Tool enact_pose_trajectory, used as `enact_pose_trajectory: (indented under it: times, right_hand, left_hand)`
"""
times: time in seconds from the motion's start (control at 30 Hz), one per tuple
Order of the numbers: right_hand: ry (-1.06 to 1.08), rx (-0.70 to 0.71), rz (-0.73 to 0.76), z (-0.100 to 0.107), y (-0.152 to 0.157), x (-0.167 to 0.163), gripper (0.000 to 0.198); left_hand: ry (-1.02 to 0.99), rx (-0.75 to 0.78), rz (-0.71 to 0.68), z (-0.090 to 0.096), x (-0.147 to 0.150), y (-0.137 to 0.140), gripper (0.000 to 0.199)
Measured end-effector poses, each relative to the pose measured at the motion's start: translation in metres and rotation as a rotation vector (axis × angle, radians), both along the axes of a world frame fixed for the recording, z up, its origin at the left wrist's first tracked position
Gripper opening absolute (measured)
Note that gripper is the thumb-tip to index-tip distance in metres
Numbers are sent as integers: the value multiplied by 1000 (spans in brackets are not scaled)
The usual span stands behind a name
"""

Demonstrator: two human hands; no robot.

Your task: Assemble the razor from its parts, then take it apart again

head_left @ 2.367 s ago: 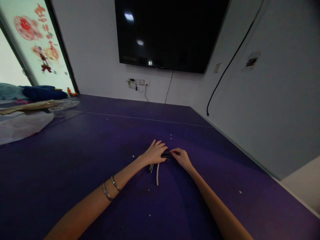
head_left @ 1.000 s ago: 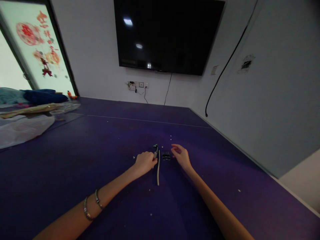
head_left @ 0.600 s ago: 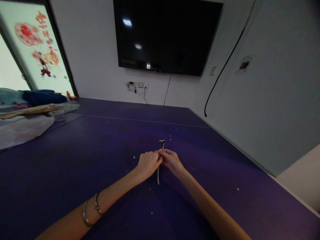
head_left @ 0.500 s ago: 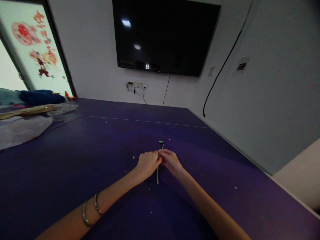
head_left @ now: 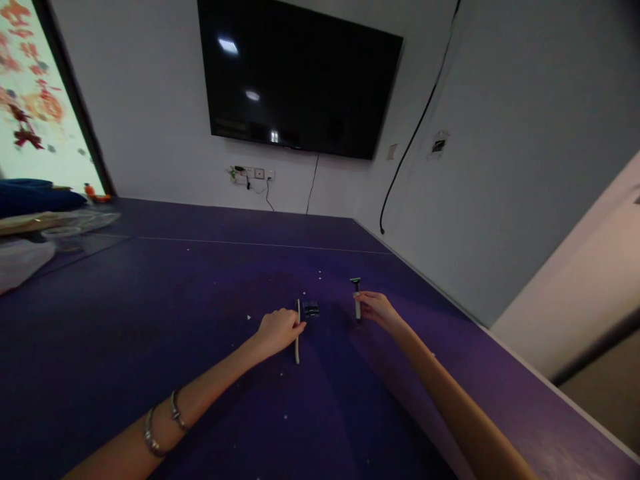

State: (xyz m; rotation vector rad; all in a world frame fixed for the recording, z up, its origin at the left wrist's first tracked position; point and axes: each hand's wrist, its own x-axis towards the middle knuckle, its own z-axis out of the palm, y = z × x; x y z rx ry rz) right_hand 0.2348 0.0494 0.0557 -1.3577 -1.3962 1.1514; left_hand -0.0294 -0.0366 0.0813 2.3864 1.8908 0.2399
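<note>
- One razor, pinched upright in your right hand, well right of the dark plastic case.
- Probably light, stiff, maybe slick; stick to the handle, blades can nick you.
- Left hand is curled at the pale rod, can't tell if it's gripping.

A large black flat-screen television hung on the plain pale-grey back wall, two bright patches of light gleaming on its glossy screen. Below it I saw a row of white wall sockets with thin dark leads. The broad purple flat surface met that wall at its far edge. Along its right edge rose a bluish-grey side wall, a black cable dangling there. Near the far left corner glowed a bright, dark-framed panel with red decorations.
</note>
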Motion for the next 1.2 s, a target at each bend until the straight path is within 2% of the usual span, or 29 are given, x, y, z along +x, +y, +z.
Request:
enact_pose_trajectory:
  times: [0.13,0.23,0.47,0.73,0.87,1.0,1.1,1.2]
  right_hand:
    - [-284,23,-90,-4,5,49,20]
    - [-436,65,-151,-7,4,72,20]
    - [-727,159,-225,-18,4,88,9]
    - [-950,161,-196,-22,6,87,16]
    - [-1010,185,-203,-14,1,82,18]
    - [-1031,279,-184,-1,-8,63,24]
    - [-956,356,-130,6,-14,39,27]
    - [-678,383,-58,6,-20,7,23]
  left_hand:
    - [-1,11,15,-8,2,2,34]
    - [8,15,13,-12,4,2,34]
    - [43,30,24,-17,5,2,38]
    - [71,-8,57,-25,7,4,37]
    - [78,-17,72,-25,10,4,34]
    - [63,-15,81,-26,9,5,33]
    - [45,0,89,-28,7,7,33]
    - [30,23,99,-25,8,7,33]
